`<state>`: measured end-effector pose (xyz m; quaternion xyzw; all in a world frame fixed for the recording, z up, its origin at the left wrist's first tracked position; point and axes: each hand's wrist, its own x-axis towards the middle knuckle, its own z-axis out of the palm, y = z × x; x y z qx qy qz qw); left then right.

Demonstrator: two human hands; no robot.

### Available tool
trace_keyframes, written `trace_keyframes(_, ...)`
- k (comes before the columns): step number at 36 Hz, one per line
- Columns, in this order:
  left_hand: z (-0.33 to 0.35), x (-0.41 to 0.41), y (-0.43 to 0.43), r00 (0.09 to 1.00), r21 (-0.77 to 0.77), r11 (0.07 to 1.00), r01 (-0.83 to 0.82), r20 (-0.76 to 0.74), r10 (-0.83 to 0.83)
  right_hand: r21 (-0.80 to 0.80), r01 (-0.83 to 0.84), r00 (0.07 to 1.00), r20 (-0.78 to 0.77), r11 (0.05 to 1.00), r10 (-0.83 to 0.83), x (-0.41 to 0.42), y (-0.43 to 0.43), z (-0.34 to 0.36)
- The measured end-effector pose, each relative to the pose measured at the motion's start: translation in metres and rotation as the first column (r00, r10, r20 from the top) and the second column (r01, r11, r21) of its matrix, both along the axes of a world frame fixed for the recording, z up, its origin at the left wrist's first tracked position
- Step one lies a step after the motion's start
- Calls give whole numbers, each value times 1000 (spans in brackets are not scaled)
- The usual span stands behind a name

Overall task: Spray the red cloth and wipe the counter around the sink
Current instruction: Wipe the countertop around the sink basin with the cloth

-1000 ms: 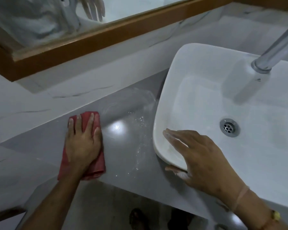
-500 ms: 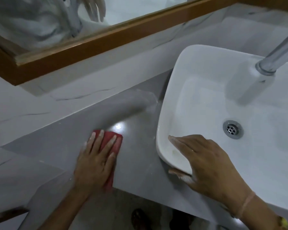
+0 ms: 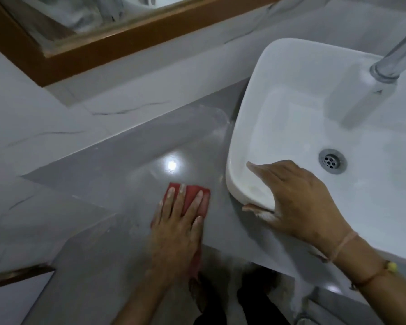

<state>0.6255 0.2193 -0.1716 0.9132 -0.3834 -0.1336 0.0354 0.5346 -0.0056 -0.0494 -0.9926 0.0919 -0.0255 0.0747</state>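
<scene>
My left hand (image 3: pixel 177 227) lies flat, fingers spread, pressing the red cloth (image 3: pixel 189 194) onto the grey counter (image 3: pixel 108 174) close to its front edge, a short way left of the sink. Only the cloth's far end and a strip by my wrist show. My right hand (image 3: pixel 298 205) rests on the near left corner of the white vessel sink (image 3: pixel 263 95), fingers over the rim and thumb under it. No spray bottle is in view.
A chrome tap (image 3: pixel 394 59) reaches over the sink from the upper right, and a drain (image 3: pixel 331 160) sits in the basin. A wood-framed mirror (image 3: pixel 108 46) hangs above the marbled backsplash. The floor and my feet show below the counter edge.
My left hand has slid the red cloth rightward across the counter, from the far left toward the sink. My right hand has stayed on the sink's corner.
</scene>
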Motion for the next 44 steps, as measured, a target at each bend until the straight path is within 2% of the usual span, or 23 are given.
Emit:
trace_keyframes(2, 1, 39, 21, 996, 37, 996, -83, -12, 84, 8, -4, 1000, 14, 1000, 4, 0, 0, -1)
trace_keyframes(4, 7, 79, 24, 966, 32, 965, -260, 12, 260, 21, -15, 1000, 8, 1000, 15, 1, 0, -1)
trace_keyframes(6, 12, 102, 8, 918, -4, 918, -396, 22, 396, 32, -25, 1000, -2, 999, 25, 3, 0, -1)
trace_keyframes(8, 9, 102, -26, 899, -5, 900, -436, 47, 436, 53, -26, 1000, -14, 998, 27, 2, -1, -1)
trace_keyframes(12, 5, 59, -94, 958, -29, 958, -285, 27, 285, 90, -20, 1000, -12, 996, 21, 1, -2, 0)
trace_keyframes(16, 9, -15, -85, 996, -127, 988, -86, -30, 83, 102, 7, 1000, -7, 995, -6, -1, -2, 2)
trace_keyframes(18, 9, -24, -52, 999, -88, 996, -35, -35, 32, 105, 10, 1000, -5, 994, -9, 0, -3, 1)
trace_keyframes(20, 3, -7, -23, 999, 27, 998, 50, 20, -51, 108, 8, 1000, -2, 994, -8, -2, -2, 0)
trace_keyframes(21, 3, 9, -15, 999, 101, 994, 45, 26, -48, 114, 10, 1000, -3, 993, -9, -2, -3, -1)
trace_keyframes(23, 2, 45, -7, 995, 155, 983, -100, 29, 96, 115, 11, 1000, -10, 993, -10, 0, -3, -1)
trace_keyframes(26, 12, 87, -23, 953, 20, 953, -301, 44, 300, 109, 8, 1000, -11, 994, -7, 2, -2, -2)
trace_keyframes(31, 5, 133, -104, 949, 45, 950, -310, 71, 306, 68, 6, 1000, -21, 998, -5, 1, -2, -1)
trace_keyframes(35, -5, 104, -130, 990, 57, 992, -110, 94, 104, 42, 13, 1000, 8, 999, -13, -2, -3, 0)
trace_keyframes(37, 1, 80, -111, 997, -46, 998, -48, 51, 50, 23, 19, 1000, 14, 1000, -19, -4, -1, 0)
trace_keyframes(40, 11, 62, -79, 995, -207, 978, -33, -96, 14, -20, 15, 999, 52, 1000, -14, -4, -2, 2)
trace_keyframes(42, 16, 65, -63, 986, -279, 954, -113, -153, 73, -63, 27, 991, 136, 998, -19, -8, -4, 3)
trace_keyframes(44, 23, 77, -42, 951, -309, 907, -284, -211, 226, -95, 114, 955, 286, 989, -83, -12, 7, 2)
